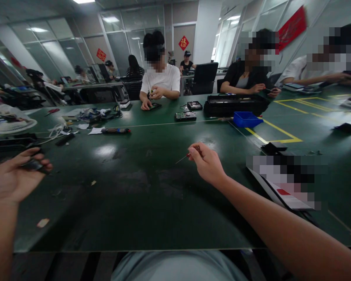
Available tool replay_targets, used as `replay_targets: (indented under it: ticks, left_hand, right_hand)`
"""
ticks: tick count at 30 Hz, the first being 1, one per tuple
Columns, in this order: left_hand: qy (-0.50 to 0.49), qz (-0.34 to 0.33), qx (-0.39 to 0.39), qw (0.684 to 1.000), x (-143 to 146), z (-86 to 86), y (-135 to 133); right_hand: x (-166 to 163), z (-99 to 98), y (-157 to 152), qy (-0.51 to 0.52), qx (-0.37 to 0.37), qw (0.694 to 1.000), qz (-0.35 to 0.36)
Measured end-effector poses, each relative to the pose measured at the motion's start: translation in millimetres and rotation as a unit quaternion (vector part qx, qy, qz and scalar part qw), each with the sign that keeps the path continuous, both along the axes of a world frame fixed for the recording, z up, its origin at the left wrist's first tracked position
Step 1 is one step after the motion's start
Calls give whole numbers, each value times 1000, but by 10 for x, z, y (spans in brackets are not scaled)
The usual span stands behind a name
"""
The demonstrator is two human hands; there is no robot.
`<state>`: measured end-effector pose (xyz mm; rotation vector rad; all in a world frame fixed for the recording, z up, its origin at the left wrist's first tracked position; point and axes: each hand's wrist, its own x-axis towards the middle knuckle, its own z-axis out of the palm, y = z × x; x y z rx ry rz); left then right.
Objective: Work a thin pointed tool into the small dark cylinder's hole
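Observation:
My right hand [209,164] is closed round a small screwdriver [188,155] with a reddish handle, held above the table. Its thin shaft points left and slightly down, touching nothing. At the left, my left hand [10,179] has its palm turned up and its fingers curled round a small dark object [35,165]. What kind of object that is, I cannot make out. The hands are well apart, with the green tabletop [119,210] between them.
Across the table, a person in white handles a small dark part. Hard drives [185,116], a long black casing [235,105] and a blue bin [247,119] stand ahead. A dark-handled tool [116,130] and cables lie left; a white-edged, partly blurred item [269,187] lies right.

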<state>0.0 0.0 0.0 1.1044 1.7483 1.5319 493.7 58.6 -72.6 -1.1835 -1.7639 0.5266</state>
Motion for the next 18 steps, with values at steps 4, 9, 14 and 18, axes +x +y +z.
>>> replay_targets:
  ticks: [4,9,14,18]
  left_hand:
    - [-154,-123,-29,980,786,-64,142]
    - [-118,-262,-126,949,1693,-226,283]
    - [18,-370,-144,918,2383,-349,377]
    - [110,-373,-82,918,2767,-448,456]
  right_hand:
    - [13,-8,2,14,2,1000,-3]
    - [34,29,-25,0,20,1000,6]
    - [32,64,-32,-17,13,1000,-7]
    - [16,65,-17,-50,9,998,-25]
